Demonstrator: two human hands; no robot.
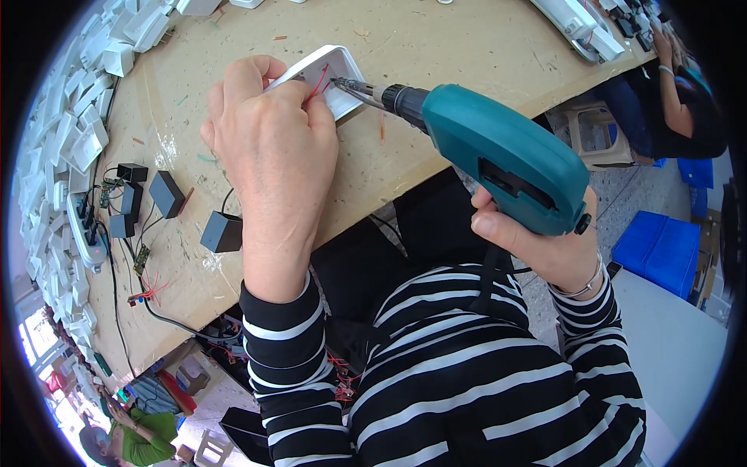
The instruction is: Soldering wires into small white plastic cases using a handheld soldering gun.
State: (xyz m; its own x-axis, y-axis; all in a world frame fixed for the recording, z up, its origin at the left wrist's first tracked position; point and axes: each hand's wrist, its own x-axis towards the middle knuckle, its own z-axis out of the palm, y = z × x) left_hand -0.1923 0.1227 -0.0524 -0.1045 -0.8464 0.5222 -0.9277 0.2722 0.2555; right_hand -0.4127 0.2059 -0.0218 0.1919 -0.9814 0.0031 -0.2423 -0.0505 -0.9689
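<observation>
- Nearest the camera is what looks like a teal soldering gun [506, 156], to the right of the white box [331, 56], its thin metal tip [352, 87] reaching inside that box, close to the red wire [320, 80].
- If the gun is hot, which cannot be seen, a small slip could mark the plastic wall or burn the left thumb, since the fingertips sit so near the tip.
- The white box looks light, so a push from the tip could turn or tilt it if the left hand's hold loosened; the wire could spring aside too.
- The left hand [276, 148], on the near left of the white box, has its fingers [243, 82] bent and nearly closed, gripping the box's edge, with the thumb side by the red wire; whether they pinch the wire is hidden.
- The right hand [560, 249], right of the white box and nearer the body, has its fingers [482, 196] wrapped round the gun's body; most are hidden behind it.
- The white box is above the worktop [436, 39], open side showing; whether it rests there cannot be told. Black blocks [166, 194] lie to its left.
</observation>
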